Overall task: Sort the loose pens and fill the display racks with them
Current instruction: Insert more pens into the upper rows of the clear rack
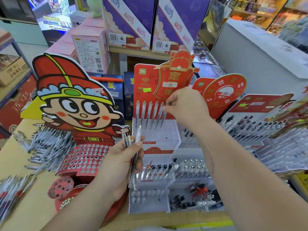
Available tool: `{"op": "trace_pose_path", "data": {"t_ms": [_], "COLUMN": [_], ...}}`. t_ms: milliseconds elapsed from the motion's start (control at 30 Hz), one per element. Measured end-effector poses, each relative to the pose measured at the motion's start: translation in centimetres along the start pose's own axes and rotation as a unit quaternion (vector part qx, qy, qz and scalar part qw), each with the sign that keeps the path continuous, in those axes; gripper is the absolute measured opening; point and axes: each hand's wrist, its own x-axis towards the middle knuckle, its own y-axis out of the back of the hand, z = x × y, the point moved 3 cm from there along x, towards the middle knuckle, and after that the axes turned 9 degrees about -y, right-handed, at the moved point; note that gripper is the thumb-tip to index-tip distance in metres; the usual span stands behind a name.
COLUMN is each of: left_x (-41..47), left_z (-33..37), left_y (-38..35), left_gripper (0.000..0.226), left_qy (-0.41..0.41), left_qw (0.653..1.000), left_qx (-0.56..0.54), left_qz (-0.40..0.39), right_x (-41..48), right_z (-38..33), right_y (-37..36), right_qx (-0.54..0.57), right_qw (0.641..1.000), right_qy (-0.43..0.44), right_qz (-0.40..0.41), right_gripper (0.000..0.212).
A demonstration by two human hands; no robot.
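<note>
Two tall purple boxes [133, 22] stand at the back, with pink boxes [90, 47] to their left. Dark blue boxes [116, 97] sit nearer on the wooden table [33, 205]. Brown carton [11, 69] at left. Stocked shelves [260, 12] far right, blurred.

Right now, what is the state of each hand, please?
Left hand: closed around a small bunch of pens.
Right hand: pinching one pen at the right end of the top row in the display rack.

table [33, 210] | tiered pen rack [173, 130] | cartoon rack [75, 105] | loose pens [50, 144]
</note>
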Motion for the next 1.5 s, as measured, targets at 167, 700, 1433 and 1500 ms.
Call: {"op": "trace_pose_path", "data": {"t_ms": [167,700,1433,1500], "left_x": [-0.2,-0.4,0.0,0.5], "left_z": [-0.3,-0.2,0.5,0.0], "left_y": [0.3,-0.2,-3.9,-3.2], "left_gripper": [0.026,0.023,0.030,0.041], "left_qy": [0.006,-0.003,-0.018,0.025], "left_qw": [1.000,1.000,0.992,0.997], "left_qx": [-0.001,-0.003,0.028,0.013], "left_qz": [-0.004,-0.028,-0.121,-0.066], "right_x": [0.2,-1.1,-6.0,-5.0], "right_z": [0.1,-0.2,2.2,3.2], "right_y": [-0.2,0.1,3.4,4.7], "right_qx": [-0.068,-0.153,0.385,0.396], "right_qw": [0.997,0.985,0.904,0.908], "right_qy": [0.025,0.070,-0.062,-0.065], "right_qz": [-0.011,0.036,-0.176,-0.117], "right_gripper": [0.021,0.038,0.007,0.008]}}
